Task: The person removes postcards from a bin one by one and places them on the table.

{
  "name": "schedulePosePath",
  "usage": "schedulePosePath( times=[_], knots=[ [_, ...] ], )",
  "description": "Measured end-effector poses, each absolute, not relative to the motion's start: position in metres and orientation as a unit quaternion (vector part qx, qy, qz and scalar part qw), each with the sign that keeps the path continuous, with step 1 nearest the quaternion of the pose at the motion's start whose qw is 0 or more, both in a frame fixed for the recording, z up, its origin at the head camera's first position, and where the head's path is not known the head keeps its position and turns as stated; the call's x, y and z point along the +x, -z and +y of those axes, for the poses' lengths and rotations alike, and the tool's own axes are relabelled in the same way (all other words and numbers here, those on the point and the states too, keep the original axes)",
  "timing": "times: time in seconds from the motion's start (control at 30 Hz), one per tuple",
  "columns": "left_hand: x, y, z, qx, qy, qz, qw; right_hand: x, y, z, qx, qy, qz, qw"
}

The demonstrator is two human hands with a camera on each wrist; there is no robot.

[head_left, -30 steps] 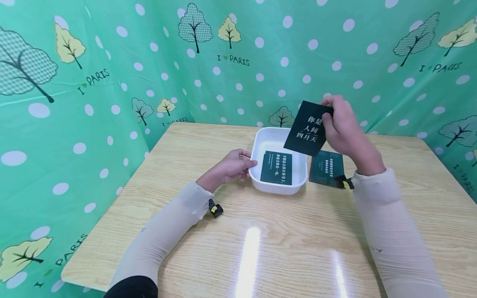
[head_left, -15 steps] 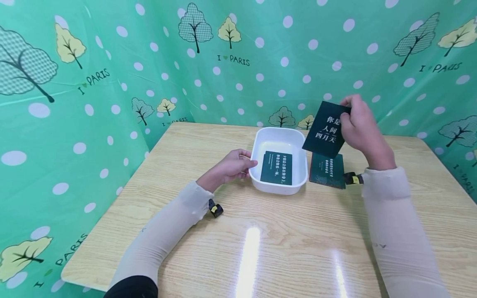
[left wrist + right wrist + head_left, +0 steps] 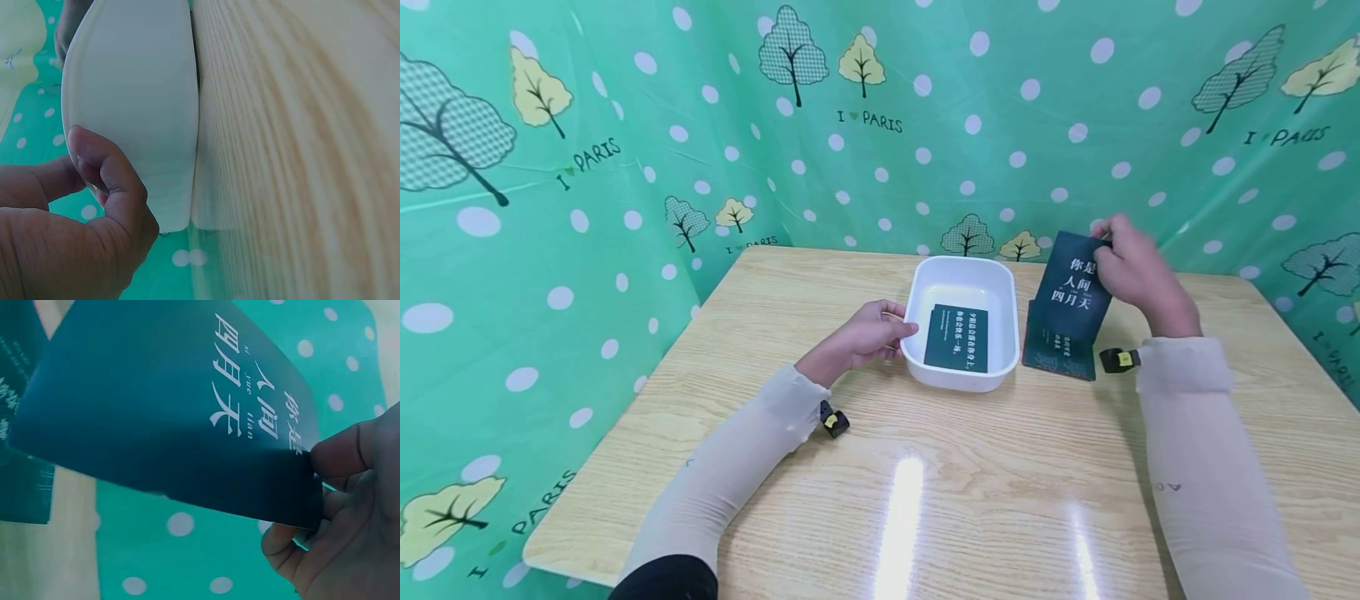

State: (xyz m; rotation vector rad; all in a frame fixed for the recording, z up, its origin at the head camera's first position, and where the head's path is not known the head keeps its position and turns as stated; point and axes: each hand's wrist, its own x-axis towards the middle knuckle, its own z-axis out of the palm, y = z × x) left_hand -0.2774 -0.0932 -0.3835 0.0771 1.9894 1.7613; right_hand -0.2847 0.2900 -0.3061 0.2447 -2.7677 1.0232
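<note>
A green curtain (image 3: pixel 985 125) with white dots and printed trees backs the scene; the head view gives its full spread, the wrist views only dotted patches. In front of it stands a wood-grain table (image 3: pixel 805 508). The left sleeve (image 3: pixel 745 467) and right sleeve (image 3: pixel 1210 467), both pale, reach over it in the head view alone.

A white tray (image 3: pixel 953 382) rests on the table. The left wrist view shows its smooth outer wall close up; its inside is seen only from the head. The left hand (image 3: pixel 868 333) pinches the tray's rim at the left side, thumb over the edge and fingers outside.

The right hand (image 3: pixel 1135 267) pinches the held card (image 3: pixel 1075 287) at its upper right corner. The right wrist view shows the thumb on the printed face, fingers behind, and small Latin letters, "si yue tian", too small to read from the head. The held card hangs tilted to the left of the right hand, in front of the upper part of a card pile (image 3: pixel 1060 360); contact between them cannot be told. The pile lies just beside the tray, on its right. Another dark green card (image 3: pixel 957 337) lies inside the tray, in its near part, well apart from the right hand.
</note>
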Motion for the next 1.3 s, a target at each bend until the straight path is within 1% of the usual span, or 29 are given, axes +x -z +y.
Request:
schedulePosePath(
  times=[0.33,0.67,1.07,1.3],
  knots=[
    [-0.277,0.382,-0.093,0.026,-0.644,0.726,0.239,-0.294,0.325,0.296,0.096,-0.326,-0.941,0.011],
    [-0.276,0.381,-0.094,0.027,-0.645,0.725,0.241,-0.301,0.34,0.294,0.097,-0.312,-0.943,-0.053],
    [-0.277,0.383,-0.094,0.032,-0.647,0.722,0.243,-0.304,0.351,0.297,0.086,-0.295,-0.945,-0.108],
    [-0.278,0.385,-0.094,0.033,-0.646,0.723,0.242,-0.307,0.358,0.295,0.125,-0.24,-0.955,-0.121]
  ],
)
